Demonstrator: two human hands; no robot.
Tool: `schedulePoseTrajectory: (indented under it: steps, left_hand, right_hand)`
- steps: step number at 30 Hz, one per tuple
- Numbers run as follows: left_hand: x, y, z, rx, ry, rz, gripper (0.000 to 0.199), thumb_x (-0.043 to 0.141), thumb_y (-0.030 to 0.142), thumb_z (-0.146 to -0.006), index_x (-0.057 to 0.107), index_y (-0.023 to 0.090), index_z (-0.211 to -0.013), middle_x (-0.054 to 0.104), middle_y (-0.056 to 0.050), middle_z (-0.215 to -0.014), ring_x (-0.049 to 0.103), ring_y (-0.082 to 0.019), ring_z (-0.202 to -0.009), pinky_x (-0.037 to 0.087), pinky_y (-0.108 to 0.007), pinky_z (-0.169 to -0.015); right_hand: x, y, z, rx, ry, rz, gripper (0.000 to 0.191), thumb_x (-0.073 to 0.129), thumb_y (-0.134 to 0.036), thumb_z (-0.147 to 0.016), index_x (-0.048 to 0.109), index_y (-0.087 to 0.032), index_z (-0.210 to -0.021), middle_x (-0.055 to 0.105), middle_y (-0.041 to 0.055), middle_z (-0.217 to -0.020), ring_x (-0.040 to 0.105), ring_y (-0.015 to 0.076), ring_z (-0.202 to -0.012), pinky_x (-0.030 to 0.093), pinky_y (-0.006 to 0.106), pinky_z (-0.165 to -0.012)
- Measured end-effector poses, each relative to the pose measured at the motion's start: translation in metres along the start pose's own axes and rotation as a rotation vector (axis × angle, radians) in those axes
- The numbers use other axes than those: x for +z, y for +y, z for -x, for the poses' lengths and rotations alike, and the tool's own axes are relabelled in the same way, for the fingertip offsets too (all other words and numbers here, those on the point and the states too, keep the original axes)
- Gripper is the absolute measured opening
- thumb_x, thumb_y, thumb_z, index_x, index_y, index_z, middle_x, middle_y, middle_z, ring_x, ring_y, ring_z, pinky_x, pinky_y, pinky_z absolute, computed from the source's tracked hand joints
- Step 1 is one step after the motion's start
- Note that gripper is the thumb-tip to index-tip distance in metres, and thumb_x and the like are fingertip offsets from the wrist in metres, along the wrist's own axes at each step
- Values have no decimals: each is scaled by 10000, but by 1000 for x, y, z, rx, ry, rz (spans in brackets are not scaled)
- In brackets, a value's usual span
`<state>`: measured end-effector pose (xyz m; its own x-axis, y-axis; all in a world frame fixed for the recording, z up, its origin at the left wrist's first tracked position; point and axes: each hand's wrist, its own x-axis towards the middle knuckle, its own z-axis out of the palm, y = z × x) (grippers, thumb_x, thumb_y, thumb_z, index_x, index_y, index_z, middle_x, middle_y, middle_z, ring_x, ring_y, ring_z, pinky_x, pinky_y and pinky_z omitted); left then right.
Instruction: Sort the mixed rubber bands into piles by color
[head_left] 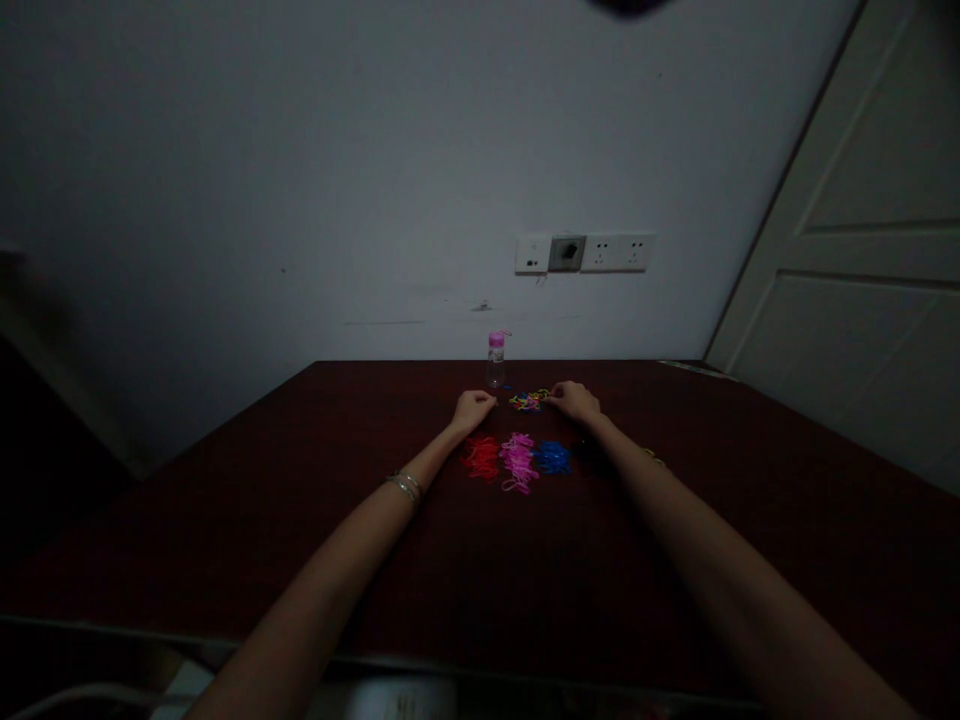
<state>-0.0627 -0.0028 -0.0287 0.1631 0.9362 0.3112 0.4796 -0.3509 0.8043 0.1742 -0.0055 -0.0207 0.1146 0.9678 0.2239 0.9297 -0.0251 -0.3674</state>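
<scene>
The right hand [576, 400], right of centre, has its fingertips pinched at the mixed pile [529, 401]; whether they grip a band, I cannot tell. The left hand [474, 410], at centre, is loosely curled, its grip unclear, near the bottle [496, 362]. Below lie red [481, 458], pink [518, 462] and blue piles [553, 457].

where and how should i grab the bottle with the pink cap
I'd take the bottle around its clear body, just below the pink cap, coming from its left: it stands upright and looks round, and the mixed-colour pile lies off its front right.
</scene>
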Motion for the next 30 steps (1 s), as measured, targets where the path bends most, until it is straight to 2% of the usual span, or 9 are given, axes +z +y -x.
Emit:
schedulePoseTrajectory:
  steps: [8, 16, 22, 26, 30]
  left_hand:
    - [1, -2, 0, 3, 1, 32, 234, 524, 253, -731, 693, 93, -718, 613, -20, -595, 508, -98, -570, 387, -209, -592]
    - [-1, 6, 4, -3, 9, 22, 234, 524, 250, -722, 697, 93, -707, 626, -23, -616, 514, -103, -592, 382, -206, -601]
    - [2, -2, -1, -1, 18, 23, 236, 527, 258, -712, 701, 99, -695, 616, -24, -594, 517, -110, -588, 387, -224, -620]
    - [3, -9, -5, 30, 8, 38, 249, 526, 275, -713, 697, 96, -695, 608, -28, -593, 509, -111, -586, 377, -224, -606]
    - [4, -13, -5, 57, 1, 83, 271, 543, 317, -704, 691, 90, -698, 603, -28, -604, 489, -103, -573, 361, -216, -576]
  right_hand:
    - [0, 3, 3, -13, 18, -16, 235, 546, -366, -760, 684, -229, -891, 670, 91, -950, 615, 216, -845, 443, 280, -675]
    - [-10, 19, 0, -125, 20, -97, 232, 573, -368, -732, 697, -206, -843, 689, 75, -867, 615, 200, -811, 428, 248, -662]
    - [-18, 26, 5, -233, -25, -152, 240, 570, -356, -726, 700, -176, -815, 689, 69, -820, 610, 176, -758, 424, 230, -637]
    - [-25, 24, 12, -235, -32, -136, 217, 594, -348, -698, 701, -181, -787, 687, 67, -787, 605, 172, -721, 417, 229, -599]
    - [-29, 13, 18, -262, -54, -274, 240, 585, -356, -695, 696, -154, -762, 674, 56, -715, 592, 159, -669, 416, 222, -569]
